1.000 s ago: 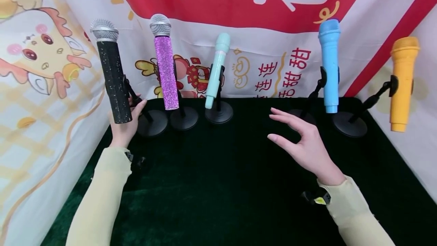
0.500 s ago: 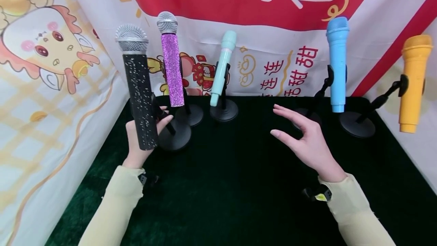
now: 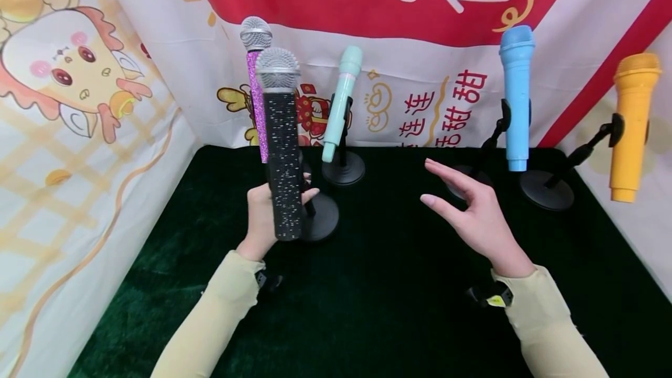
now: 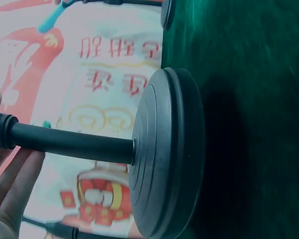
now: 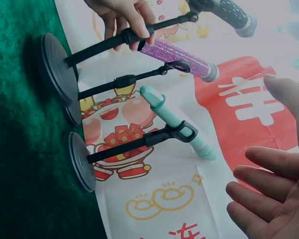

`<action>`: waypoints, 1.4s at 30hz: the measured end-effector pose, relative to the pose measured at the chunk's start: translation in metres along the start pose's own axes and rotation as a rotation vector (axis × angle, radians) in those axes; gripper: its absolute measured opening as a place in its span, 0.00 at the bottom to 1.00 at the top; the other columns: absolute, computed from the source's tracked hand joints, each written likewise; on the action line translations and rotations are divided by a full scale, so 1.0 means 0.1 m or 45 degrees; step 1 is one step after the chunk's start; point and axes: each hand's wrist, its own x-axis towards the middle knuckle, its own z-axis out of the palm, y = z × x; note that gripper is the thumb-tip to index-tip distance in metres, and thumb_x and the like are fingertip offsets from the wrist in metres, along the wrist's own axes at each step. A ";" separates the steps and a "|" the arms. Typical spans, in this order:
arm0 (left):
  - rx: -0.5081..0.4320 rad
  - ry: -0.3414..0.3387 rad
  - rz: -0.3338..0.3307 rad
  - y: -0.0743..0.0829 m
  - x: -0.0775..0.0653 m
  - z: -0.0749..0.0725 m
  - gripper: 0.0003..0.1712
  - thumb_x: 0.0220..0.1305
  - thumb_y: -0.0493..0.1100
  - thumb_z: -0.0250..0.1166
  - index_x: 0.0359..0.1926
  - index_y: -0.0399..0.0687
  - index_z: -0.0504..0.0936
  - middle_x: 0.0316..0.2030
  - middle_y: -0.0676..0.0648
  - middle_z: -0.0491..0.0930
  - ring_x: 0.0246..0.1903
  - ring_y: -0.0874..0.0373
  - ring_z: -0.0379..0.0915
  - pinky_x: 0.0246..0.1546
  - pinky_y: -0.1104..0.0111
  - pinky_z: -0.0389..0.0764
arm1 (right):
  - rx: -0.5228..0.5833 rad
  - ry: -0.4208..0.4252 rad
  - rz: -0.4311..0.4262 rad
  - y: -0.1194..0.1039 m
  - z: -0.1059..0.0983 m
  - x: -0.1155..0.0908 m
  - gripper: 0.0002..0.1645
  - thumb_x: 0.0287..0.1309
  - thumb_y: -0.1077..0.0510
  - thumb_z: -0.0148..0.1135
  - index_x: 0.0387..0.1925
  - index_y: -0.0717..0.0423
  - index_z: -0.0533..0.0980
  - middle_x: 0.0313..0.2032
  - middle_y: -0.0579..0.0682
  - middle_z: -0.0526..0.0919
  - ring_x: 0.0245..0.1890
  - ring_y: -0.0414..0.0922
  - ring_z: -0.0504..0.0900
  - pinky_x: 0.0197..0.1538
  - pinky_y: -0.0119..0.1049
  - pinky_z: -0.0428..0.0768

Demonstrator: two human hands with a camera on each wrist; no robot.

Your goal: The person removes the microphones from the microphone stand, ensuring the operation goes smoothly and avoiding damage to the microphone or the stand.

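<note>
Green velvet counter (image 3: 367, 314) beneath, my left fingers (image 4: 27, 174) curl round the round-based black stand (image 3: 322, 217); its speckled black microphone (image 3: 284, 162) needs carrying upright. My right fingers (image 3: 455, 178), at three o'clock, hang parted, empty.

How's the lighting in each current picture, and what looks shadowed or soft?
Head view: bright and fairly sharp, though the green cloth sinks to near black towards the right; left wrist view: dim, bluish-green, backdrop soft, a dark shadow on the cloth beside the stand base; right wrist view: hazy, the backdrop pale and washed out towards the upper right.
</note>
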 end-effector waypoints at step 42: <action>-0.003 -0.134 -0.073 -0.19 0.38 1.49 0.12 0.59 0.32 0.74 0.44 0.44 0.88 0.38 0.49 0.88 0.32 0.64 0.84 0.37 0.73 0.85 | 0.115 0.017 0.118 0.09 0.11 0.06 0.28 0.69 0.53 0.66 0.69 0.47 0.74 0.66 0.42 0.75 0.68 0.43 0.71 0.71 0.43 0.67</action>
